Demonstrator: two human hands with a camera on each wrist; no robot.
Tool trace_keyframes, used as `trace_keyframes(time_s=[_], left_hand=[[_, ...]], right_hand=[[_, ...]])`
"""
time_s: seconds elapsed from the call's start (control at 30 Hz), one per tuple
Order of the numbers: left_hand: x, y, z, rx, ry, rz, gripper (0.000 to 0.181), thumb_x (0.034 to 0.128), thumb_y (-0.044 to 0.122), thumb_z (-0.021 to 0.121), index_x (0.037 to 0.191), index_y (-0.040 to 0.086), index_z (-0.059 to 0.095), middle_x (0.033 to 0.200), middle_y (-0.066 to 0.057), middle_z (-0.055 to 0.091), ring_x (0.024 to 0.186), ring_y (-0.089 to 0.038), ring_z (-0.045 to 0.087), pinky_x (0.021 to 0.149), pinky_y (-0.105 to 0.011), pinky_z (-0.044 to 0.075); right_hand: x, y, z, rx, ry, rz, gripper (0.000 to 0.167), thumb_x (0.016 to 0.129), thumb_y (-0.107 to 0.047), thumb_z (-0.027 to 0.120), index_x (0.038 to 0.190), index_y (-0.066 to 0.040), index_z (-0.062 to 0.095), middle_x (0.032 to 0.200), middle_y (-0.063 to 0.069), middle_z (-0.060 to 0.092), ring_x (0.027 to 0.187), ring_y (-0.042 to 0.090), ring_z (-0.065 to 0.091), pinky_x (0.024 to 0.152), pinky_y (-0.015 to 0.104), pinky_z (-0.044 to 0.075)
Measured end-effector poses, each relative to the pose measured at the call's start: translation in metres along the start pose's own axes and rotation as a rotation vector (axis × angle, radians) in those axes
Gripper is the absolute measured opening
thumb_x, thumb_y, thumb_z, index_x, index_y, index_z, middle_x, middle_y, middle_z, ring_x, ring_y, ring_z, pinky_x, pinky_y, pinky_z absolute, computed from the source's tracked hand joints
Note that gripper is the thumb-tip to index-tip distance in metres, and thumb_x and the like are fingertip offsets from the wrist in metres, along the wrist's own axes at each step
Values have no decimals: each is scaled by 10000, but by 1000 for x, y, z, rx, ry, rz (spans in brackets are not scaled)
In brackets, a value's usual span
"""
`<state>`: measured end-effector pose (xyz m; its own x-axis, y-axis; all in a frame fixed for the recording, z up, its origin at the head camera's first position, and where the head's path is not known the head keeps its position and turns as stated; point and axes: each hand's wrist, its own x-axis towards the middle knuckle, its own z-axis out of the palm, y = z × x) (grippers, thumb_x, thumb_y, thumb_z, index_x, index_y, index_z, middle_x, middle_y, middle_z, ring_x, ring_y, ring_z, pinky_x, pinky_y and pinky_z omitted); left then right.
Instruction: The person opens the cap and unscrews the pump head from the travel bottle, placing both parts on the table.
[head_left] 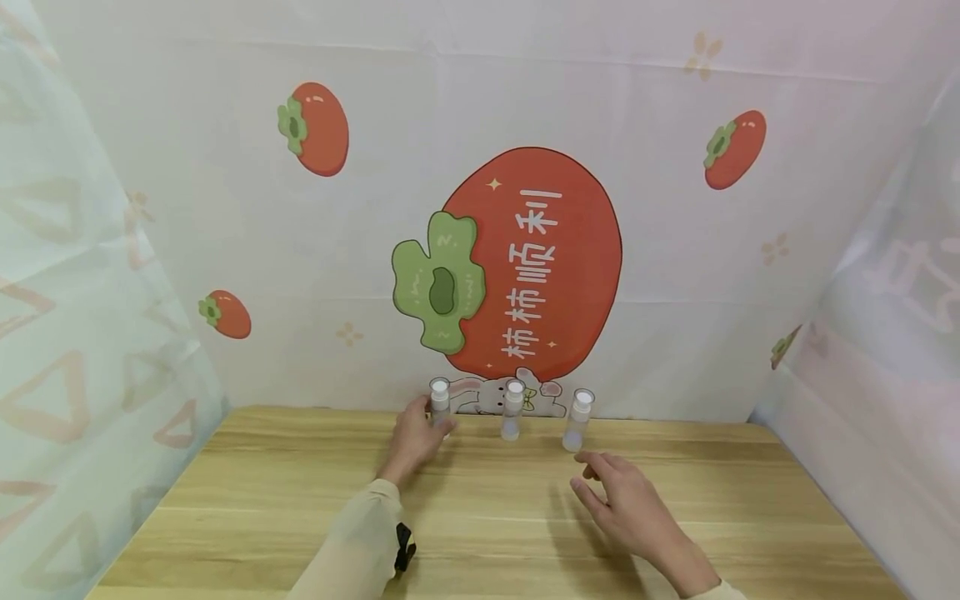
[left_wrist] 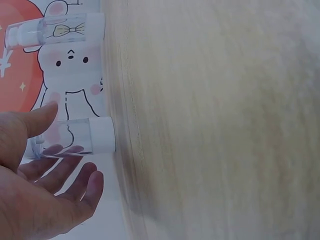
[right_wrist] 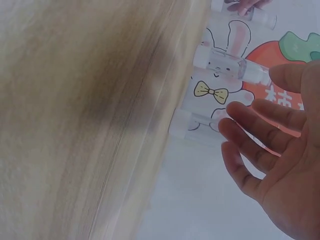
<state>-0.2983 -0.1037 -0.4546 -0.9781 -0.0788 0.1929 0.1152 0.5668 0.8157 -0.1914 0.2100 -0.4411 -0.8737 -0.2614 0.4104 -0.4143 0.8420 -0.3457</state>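
Note:
Three small clear bottles with white bases and white tops stand upright in a row near the table's back edge: a left bottle [head_left: 440,398], a middle bottle [head_left: 513,408] and a right bottle [head_left: 577,421]. My left hand [head_left: 415,435] is around the left bottle. In the left wrist view, its fingers lie behind the clear body [left_wrist: 77,137] with the thumb apart on the other side; whether any finger touches it I cannot tell. Just in front of the right bottle hovers my right hand [head_left: 630,504], fingers loosely bent, holding nothing.
The wood-grain table [head_left: 480,517] ends at a white backdrop [head_left: 360,250] printed with persimmons and a rabbit. Printed side sheets, left [head_left: 97,317] and right [head_left: 877,350], enclose the table. A black clip-like object [head_left: 404,547] sits at my left sleeve.

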Motion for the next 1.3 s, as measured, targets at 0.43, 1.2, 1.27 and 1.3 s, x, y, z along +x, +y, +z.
trace_keyframes(time_s=[0.43, 1.2, 1.27, 1.3], left_hand=[[-2, 4, -2, -13, -3, 13, 385, 936, 146, 738, 1235, -62, 615, 1195, -260, 660, 1140, -405, 620, 988, -565, 483], [-40, 41, -12, -17, -156, 322, 291, 872, 76, 790, 1130, 3, 678, 992, -149, 589, 922, -308, 615, 810, -421, 541], [-45, 44, -12, 2, -174, 344, 300, 878, 81, 786, 1147, 11, 675, 1023, -156, 593, 939, -307, 625, 825, -423, 551], [-47, 46, -12, 11, -181, 361, 302, 878, 83, 785, 1150, 12, 674, 1029, -156, 594, 940, -297, 621, 823, -423, 553]], right_hand=[[1, -3, 1, 35, -51, 40, 283, 948, -231, 734, 1205, -123, 685, 982, -41, 658, 934, 176, 616, 810, 418, 525], [16, -13, 6, 193, -98, -14, 127, 934, -202, 749, 862, -235, 650, 742, -157, 504, 681, 20, 494, 587, 217, 448], [18, -14, 6, 205, -110, -12, 116, 939, -214, 746, 873, -231, 652, 753, -146, 512, 685, 31, 503, 585, 221, 452], [19, -14, 5, 209, -117, -14, 107, 944, -224, 741, 882, -226, 654, 756, -141, 514, 687, 35, 506, 583, 221, 453]])
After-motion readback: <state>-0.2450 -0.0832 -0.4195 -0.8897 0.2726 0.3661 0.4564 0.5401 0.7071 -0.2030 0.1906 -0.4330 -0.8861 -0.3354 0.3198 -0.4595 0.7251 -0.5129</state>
